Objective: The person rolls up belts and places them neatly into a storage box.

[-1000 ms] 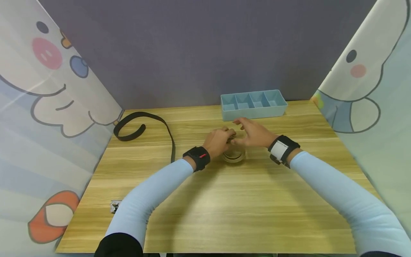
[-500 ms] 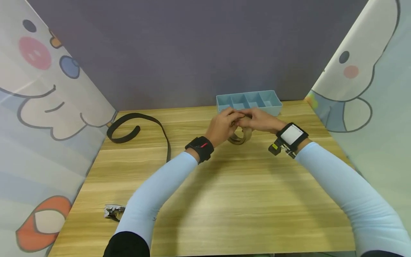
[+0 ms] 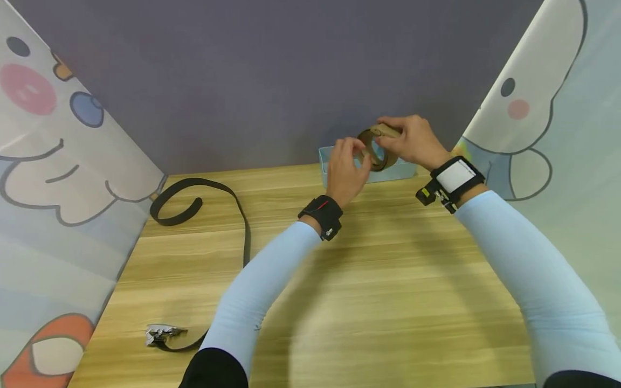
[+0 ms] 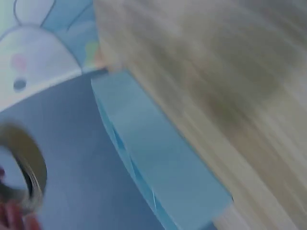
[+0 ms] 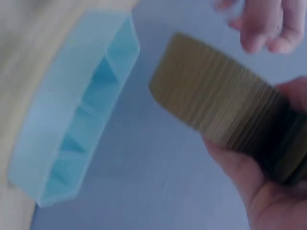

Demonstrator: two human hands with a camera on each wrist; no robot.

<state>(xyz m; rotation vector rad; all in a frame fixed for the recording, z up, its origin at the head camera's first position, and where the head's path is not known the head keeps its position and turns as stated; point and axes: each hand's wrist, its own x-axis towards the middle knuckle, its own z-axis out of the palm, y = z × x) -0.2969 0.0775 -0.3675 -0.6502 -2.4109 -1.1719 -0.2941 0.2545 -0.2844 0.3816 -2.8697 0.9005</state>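
Note:
My right hand grips a tan ring-shaped roll of banding, thumb on one side and fingers on the other. In the right wrist view the roll shows a ribbed outer face and a dark part near the palm. It is held up in the air, overlapping the light-blue divided box in the head view. My left hand is beside the roll, fingers loosely bent; the right wrist view shows left fingers apart from it. The left wrist view catches the roll blurred at its left edge.
The box stands at the back of the wooden table, against the grey back panel. On the left lies a long black strap, partly under my left sleeve, with a crumpled silver-wrapped piece at its near end. Cartoon-printed panels flank both sides.
Both hands have lifted the tan roll from the table and moved back toward the box. The left fingers have come away from it, while the right hand keeps hold. The head view has shifted.

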